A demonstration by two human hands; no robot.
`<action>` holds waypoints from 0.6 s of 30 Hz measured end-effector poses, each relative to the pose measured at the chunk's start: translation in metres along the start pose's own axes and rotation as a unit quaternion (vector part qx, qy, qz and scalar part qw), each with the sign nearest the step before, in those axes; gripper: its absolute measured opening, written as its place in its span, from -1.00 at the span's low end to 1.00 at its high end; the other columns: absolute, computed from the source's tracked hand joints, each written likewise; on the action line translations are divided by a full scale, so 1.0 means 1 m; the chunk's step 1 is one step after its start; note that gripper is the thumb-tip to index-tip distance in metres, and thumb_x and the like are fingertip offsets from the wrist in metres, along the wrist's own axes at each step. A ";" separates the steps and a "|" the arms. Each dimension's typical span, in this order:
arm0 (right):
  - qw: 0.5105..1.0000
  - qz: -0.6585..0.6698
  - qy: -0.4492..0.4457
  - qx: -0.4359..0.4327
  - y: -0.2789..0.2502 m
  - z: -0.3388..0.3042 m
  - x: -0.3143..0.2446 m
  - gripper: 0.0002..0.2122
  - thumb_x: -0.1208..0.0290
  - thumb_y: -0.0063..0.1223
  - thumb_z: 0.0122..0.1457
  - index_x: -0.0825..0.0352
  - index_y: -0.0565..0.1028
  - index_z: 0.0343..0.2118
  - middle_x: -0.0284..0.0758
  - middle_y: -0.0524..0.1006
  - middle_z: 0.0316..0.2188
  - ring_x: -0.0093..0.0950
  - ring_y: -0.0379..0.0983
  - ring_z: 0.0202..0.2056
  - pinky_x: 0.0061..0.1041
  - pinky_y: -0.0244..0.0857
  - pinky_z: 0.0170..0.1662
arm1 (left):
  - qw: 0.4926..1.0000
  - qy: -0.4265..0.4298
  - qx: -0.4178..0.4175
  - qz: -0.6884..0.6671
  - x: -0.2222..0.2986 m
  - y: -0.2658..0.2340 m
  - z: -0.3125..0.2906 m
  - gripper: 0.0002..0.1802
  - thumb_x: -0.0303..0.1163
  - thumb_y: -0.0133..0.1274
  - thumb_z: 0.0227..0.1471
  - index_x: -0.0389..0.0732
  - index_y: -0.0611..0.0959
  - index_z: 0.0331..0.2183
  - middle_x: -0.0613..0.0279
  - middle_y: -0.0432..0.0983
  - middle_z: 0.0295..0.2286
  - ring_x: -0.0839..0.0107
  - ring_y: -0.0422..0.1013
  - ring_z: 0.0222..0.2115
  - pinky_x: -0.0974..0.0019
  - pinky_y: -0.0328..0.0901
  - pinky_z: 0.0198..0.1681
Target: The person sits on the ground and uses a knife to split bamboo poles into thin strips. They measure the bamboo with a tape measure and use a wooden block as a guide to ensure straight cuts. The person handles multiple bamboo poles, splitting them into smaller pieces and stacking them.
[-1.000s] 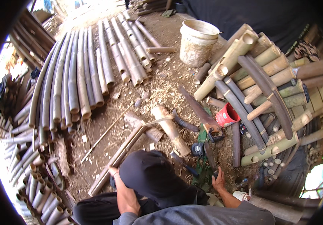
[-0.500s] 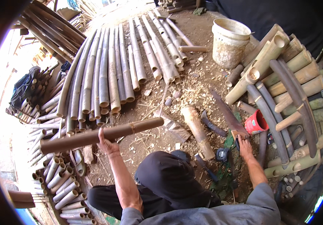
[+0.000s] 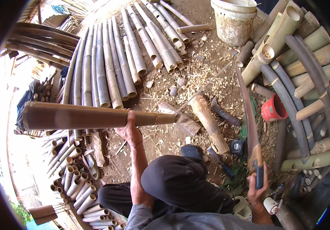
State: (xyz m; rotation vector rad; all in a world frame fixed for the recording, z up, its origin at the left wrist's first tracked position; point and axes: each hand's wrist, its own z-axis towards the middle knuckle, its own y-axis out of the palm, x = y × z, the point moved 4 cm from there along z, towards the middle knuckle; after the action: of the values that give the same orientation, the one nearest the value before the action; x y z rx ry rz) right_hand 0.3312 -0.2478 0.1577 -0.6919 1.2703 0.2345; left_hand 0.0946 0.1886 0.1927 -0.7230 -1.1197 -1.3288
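Note:
My left hand [image 3: 129, 132] is wrapped round a thick brown bamboo pole [image 3: 73, 117], held raised and roughly level across the left of the view. The pole's wider end is at the far left; its narrower end comes down over a flat wood offcut [image 3: 182, 122]. In my right hand [image 3: 257, 188] is the wooden handle of a handsaw [image 3: 247, 111], its long rusty blade pointing up and away from me. The saw and the pole are well apart. Between them lie a pale log [image 3: 210, 124] and a dark curved piece [image 3: 225, 113].
Long bamboo poles [image 3: 102, 69] lie fanned out ahead. Short cut tubes [image 3: 82, 191] are stacked at left. At right are a bamboo rack [image 3: 310, 161], a red cup [image 3: 273, 109] and a white bucket [image 3: 232, 25]. A tape measure [image 3: 236, 147] and a hammer-like tool [image 3: 220, 161] lie near my knee.
My right hand has lifted the handsaw off the ground and drawn it back toward me, blade swung upright. My left hand has raised the bamboo pole and shifted slightly right.

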 end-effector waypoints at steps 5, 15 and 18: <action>0.990 -0.030 -0.035 -0.134 0.038 0.024 -0.004 -0.49 0.52 0.12 0.00 0.58 0.35 0.06 -0.08 0.59 -0.40 -0.36 0.58 -0.47 -0.48 0.43 -0.36 | 0.997 0.016 -0.057 0.041 -0.007 0.003 0.005 -0.66 -0.46 0.20 -0.08 -0.36 0.58 -0.20 0.13 0.53 -0.27 0.35 0.41 -0.23 0.25 0.27 -0.02; 0.949 -0.042 -0.099 -0.297 0.086 0.024 0.029 -0.47 0.58 0.09 -0.19 0.54 0.45 -0.02 -0.07 0.60 -0.43 -0.23 0.60 -0.46 -0.40 0.48 -0.38 | 0.996 0.029 -0.046 0.069 -0.011 0.002 0.006 -0.66 -0.51 0.14 -0.09 -0.39 0.53 -0.19 0.08 0.51 -0.30 0.31 0.42 -0.27 0.23 0.30 -0.07; 0.950 -0.015 -0.100 -0.295 0.117 0.033 0.042 -0.45 0.59 0.09 -0.21 0.55 0.44 -0.01 -0.05 0.60 -0.38 -0.20 0.60 -0.44 -0.38 0.49 -0.35 | 0.997 0.018 -0.072 0.030 -0.021 -0.007 0.005 -0.49 -0.56 0.10 -0.07 -0.36 0.36 -0.04 0.05 0.46 -0.27 0.27 0.42 -0.24 0.17 0.30 -0.03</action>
State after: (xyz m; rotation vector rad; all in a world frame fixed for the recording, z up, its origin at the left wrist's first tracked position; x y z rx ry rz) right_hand 0.3089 -0.1455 0.0822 -1.1648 0.9908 0.6608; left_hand 0.0888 0.2002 0.1738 -0.8272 -0.9739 -1.3764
